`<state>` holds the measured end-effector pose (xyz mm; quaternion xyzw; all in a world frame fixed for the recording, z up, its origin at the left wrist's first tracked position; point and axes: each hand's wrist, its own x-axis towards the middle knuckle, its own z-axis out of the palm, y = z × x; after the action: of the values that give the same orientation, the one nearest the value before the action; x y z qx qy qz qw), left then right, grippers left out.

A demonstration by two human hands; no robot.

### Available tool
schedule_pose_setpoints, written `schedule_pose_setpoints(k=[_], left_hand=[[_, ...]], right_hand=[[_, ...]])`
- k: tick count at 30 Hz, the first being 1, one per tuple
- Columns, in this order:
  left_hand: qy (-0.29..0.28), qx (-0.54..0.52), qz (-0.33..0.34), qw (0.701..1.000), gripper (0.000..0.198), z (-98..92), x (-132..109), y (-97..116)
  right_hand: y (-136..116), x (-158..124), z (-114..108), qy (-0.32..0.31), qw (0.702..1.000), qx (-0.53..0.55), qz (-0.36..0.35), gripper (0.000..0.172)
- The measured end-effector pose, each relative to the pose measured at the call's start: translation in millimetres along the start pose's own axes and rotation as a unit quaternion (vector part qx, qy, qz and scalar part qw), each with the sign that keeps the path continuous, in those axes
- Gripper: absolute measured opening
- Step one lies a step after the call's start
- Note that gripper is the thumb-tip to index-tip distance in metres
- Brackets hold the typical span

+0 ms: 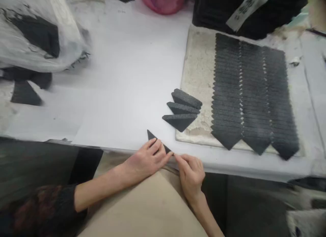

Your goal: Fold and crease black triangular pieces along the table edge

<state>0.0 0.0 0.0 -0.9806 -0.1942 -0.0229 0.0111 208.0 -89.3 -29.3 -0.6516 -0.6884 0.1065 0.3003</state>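
At the near edge of the white table [122, 94], my left hand [146, 159] lies flat with its fingers stretched over a small dark triangular fabric piece [152, 136]. My right hand [189, 172] pinches that piece's right tip with thumb and forefinger. Three folded dark triangles [182, 110] lie stacked like a fan just beyond the hands. To their right, a pale board [197, 70] carries three long rows of overlapped dark triangles [254, 94].
A plastic bag with dark fabric scraps [35, 36] sits at the far left, loose dark pieces [25, 92] beside it. A pink tub [163, 1] and a black bundle with a white label [248, 7] stand at the back. Tan cloth covers my lap [152, 209].
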Motion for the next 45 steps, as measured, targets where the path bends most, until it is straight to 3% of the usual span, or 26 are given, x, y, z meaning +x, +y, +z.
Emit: schedule_pose_setpoints(k=[29, 36, 45], left_hand=[[-0.006, 0.004, 0.007, 1.000, 0.044, 0.1, 3.4, 0.6], [-0.011, 0.007, 0.007, 1.000, 0.049, 0.0, 2.3, 0.5], [0.047, -0.025, -0.016, 0.998, 0.037, 0.1, 2.5, -1.8]], right_hand=[[0.5, 0.6, -2.4, -0.035, 0.999, -0.029, -0.019, 0.030], [-12.4, 14.4, -4.8, -0.047, 0.993, 0.021, 0.106, 0.005], [-28.0, 23.8, -7.1, -0.100, 0.982, -0.016, 0.160, 0.006]])
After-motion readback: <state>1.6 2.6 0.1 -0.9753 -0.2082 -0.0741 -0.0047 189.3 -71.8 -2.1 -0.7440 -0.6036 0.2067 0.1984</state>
